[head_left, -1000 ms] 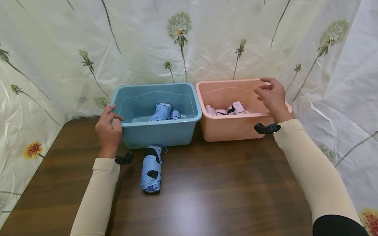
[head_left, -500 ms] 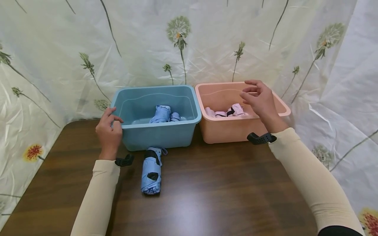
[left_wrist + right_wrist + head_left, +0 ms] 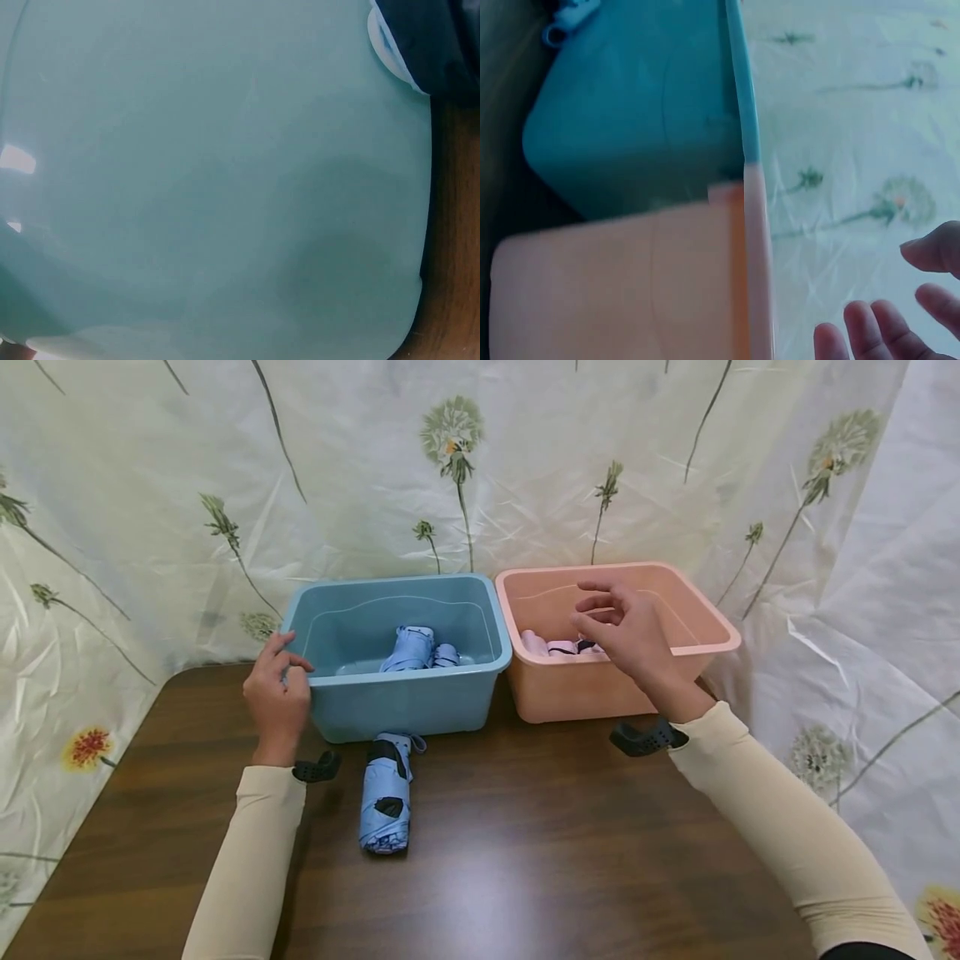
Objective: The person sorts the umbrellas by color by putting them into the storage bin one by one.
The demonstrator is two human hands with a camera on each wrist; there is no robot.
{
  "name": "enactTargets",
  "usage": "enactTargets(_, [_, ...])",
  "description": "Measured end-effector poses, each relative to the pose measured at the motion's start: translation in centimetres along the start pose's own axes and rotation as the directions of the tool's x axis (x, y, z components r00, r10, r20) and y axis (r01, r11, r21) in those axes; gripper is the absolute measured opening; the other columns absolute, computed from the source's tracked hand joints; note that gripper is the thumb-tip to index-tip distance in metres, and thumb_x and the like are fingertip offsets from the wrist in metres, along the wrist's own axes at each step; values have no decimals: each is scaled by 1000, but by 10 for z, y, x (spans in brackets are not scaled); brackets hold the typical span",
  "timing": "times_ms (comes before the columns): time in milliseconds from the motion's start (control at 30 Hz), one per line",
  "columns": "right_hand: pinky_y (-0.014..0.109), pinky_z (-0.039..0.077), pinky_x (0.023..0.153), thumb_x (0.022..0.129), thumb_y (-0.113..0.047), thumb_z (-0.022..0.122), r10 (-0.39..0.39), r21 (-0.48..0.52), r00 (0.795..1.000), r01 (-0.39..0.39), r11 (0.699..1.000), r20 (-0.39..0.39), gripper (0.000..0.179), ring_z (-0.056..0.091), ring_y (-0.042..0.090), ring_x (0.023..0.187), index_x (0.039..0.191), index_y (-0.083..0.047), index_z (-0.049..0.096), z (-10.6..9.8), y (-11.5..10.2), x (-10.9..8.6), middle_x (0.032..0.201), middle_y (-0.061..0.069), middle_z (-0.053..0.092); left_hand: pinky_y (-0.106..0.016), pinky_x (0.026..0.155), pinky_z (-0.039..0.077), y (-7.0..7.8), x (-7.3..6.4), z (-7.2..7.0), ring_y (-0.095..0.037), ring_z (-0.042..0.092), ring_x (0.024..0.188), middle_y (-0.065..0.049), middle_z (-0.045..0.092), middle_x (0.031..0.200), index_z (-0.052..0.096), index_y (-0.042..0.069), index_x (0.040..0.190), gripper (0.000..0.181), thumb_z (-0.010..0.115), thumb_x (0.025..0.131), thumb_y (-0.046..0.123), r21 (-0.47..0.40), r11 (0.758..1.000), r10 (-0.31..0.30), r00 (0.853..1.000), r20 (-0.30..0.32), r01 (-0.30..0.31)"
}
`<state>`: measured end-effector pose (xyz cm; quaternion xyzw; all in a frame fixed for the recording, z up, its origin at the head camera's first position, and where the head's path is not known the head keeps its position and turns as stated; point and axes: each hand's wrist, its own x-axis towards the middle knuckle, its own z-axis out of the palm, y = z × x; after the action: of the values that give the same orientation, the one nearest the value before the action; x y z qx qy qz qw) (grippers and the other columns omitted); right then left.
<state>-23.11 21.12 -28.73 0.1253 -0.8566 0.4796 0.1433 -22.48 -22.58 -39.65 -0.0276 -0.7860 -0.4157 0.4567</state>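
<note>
My left hand (image 3: 277,697) rests at the left front corner of the blue bin (image 3: 405,706), fingers loosely bent by its rim. Over the front rim of the pink bin (image 3: 570,693) hovers my right hand (image 3: 626,635), thumb and fingers apart with nothing between them. A folded light-blue umbrella (image 3: 384,814) with a black strap and wrist loop lies on the table before the blue bin. Two blue rolled bundles, like folded umbrellas (image 3: 410,647), lie inside that bin. Several pink rolled bundles (image 3: 534,643) sit in the pink bin, partly hidden by my right hand.
The bins stand side by side at the back of a dark wooden table (image 3: 525,860). Behind them hangs a pale curtain (image 3: 360,468) printed with dandelions. In the left wrist view the blue bin wall (image 3: 225,150) fills most of the picture.
My right hand has moved left across the pink bin, from its right end toward the middle, and now covers some pink bundles. The left hand stays in place.
</note>
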Motion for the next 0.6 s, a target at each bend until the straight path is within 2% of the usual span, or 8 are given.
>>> enactTargets(367, [23,54,72,86,-20,72,-60,77,992,51,996,114,45,66,25,93,129,-14,59,28,-16,-15,109,13,64,-28,44,17,2,-1,-1,-11,47,130,-4,66,123,65,-3,65,35,36,82,4,0,1000,1,1000,-2,-1])
enactTargets(600, [30,54,78,86,-15,71,-90,151,978,62,987,189,45,65,25,94,130,-11,58,47,-22,-27,110,15,64,-29,44,18,3,0,-1,-10,46,130,-3,65,123,66,-1,65,34,37,82,6,17,1000,-4,1000,9,4])
